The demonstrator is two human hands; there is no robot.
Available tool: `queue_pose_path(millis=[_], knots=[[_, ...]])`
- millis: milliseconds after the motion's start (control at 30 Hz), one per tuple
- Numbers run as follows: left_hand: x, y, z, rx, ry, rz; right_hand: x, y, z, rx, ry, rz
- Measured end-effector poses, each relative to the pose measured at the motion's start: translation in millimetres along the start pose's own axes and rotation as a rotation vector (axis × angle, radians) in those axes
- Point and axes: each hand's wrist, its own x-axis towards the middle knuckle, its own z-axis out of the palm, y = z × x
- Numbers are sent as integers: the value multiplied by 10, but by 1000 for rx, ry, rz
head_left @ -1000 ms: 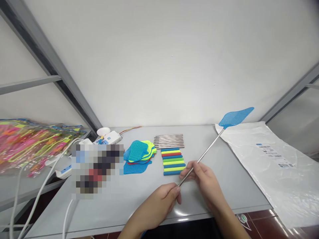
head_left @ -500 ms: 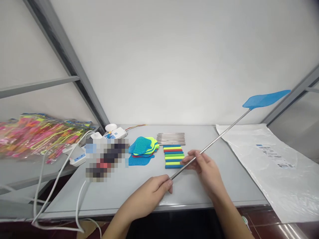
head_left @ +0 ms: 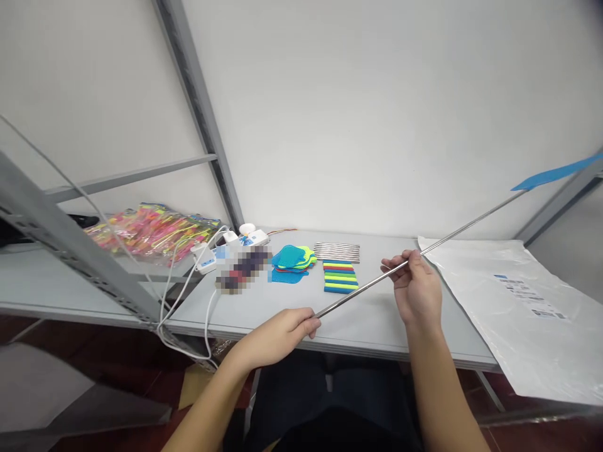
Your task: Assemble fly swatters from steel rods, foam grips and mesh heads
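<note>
A fly swatter (head_left: 475, 220) with a thin metal rod and a blue flat head slants across the view, head up at the right edge and partly cut off. My left hand (head_left: 289, 333) is closed around the rod's lower end near the table's front edge. Farther up, my right hand (head_left: 417, 285) grips the rod between thumb and fingers. Behind the rod lie a row of coloured tubes (head_left: 340, 277) and a row of metal rods (head_left: 336, 253). Left of them is a pile of mesh swatter heads (head_left: 288, 258) in blue, yellow and red.
White power strips (head_left: 205, 258) with cables stand at the table's left, by a blurred patch (head_left: 242, 270). Bagged colourful items (head_left: 155, 232) are heaped behind the metal shelf post (head_left: 89, 251). A white plastic sheet (head_left: 471, 276) hangs over the table's right edge.
The view has swung left and down. My right hand has shifted up the rod, away from the left hand. The swatter now lies flatter, its head farther right and partly out of view.
</note>
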Motion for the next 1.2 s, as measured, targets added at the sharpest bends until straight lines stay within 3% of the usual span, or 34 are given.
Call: queue_pose_path(millis=[67, 200, 267, 433, 533, 733, 933, 1033, 1200], knots=[[26, 46, 38, 7, -4, 8, -190, 63, 76, 65, -27, 63], [157, 136, 153, -9, -24, 64, -550, 209, 236, 203, -199, 327], [196, 166, 199, -27, -39, 77, -610, 222, 271, 282, -200, 360], [121, 212, 248, -125, -72, 61, -506, 74, 254, 319, -79, 283], [20, 216, 268, -205, -96, 5, -488, -23, 277, 298, -83, 277], [-195, 8, 377, -468, -118, -109, -442, -229, 237, 286, -57, 218], [-242, -143, 450, -698, -7, -100, -438, -252, 179, 302, 7, 191], [-218, -130, 438, -747, 48, -72, -588, -155, 301, 312, -32, 176], [-214, -103, 466, -741, 99, -45, -862, 43, 526, 260, -209, 175]])
